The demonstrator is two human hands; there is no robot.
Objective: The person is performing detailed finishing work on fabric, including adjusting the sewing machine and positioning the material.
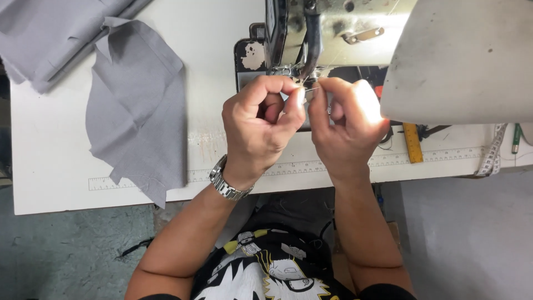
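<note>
Head view, looking down at a white sewing table [50,155]. Left hand [261,125] and right hand [347,125] raised side by side just below the needle area of an industrial sewing machine [333,28], fingertips almost touching. Left thumb and forefinger pinched narrowly together at the needle zone; right fingers likewise curled and pinched close. Fine pale thread [312,88] faintly visible between the two pinches, just under the machine's metal parts; whether both hands actually grip it cannot be told at this size. Metal wristwatch [226,180] on the left wrist.

Machine head cream-coloured and scuffed, with chipped dark plate [250,58] at its left. Large pale panel [461,61] covering the upper right of the view. Loose grey fabric piece [139,116] lying flat on the table well to the left of the hands, one corner overhanging the front edge; further folded grey fabric [50,33] at the upper left corner. Printed ruler strip [144,179] running along the table's front edge. Yellow ruler [412,143] and white measuring tape [491,153] to the right of the hands. Black printed shirt [266,266] at the bottom centre.
</note>
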